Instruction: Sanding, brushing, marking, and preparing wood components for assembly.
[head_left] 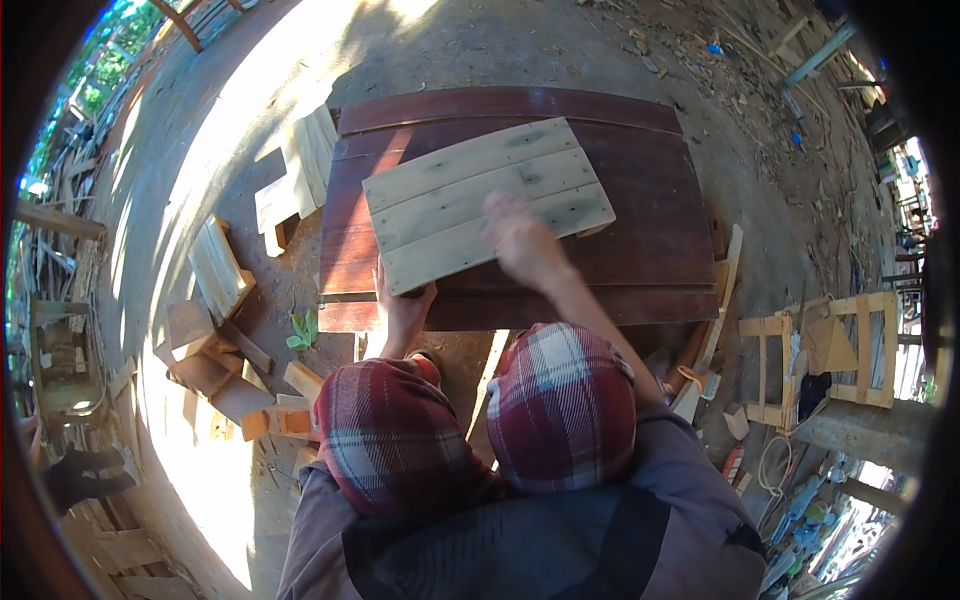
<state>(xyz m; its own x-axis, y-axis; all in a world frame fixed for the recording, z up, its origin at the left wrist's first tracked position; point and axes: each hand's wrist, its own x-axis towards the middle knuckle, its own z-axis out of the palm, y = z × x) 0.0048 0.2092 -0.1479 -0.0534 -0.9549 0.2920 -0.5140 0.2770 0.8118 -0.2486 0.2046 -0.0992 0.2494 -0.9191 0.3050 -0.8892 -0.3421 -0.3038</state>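
A pale wooden panel (455, 210) made of planks, with small dark spots along it, lies at a slant on a reddish-brown wooden table (650, 275). My left hand (400, 310) grips the panel's near left corner from beside and below, with its fingertips partly hidden. Over the middle of the panel is my right hand (525, 238); its fingers are smeared by motion, so I cannot see clearly whether they hold anything.
Loose wooden boards and blocks (205, 335) lie on the ground (540, 65) left of the table. Wooden frames (865, 350) stand at the right, near a loop of cord (770, 470) and long slats (725, 290). My knees in plaid cloth (555, 410) are at the near side.
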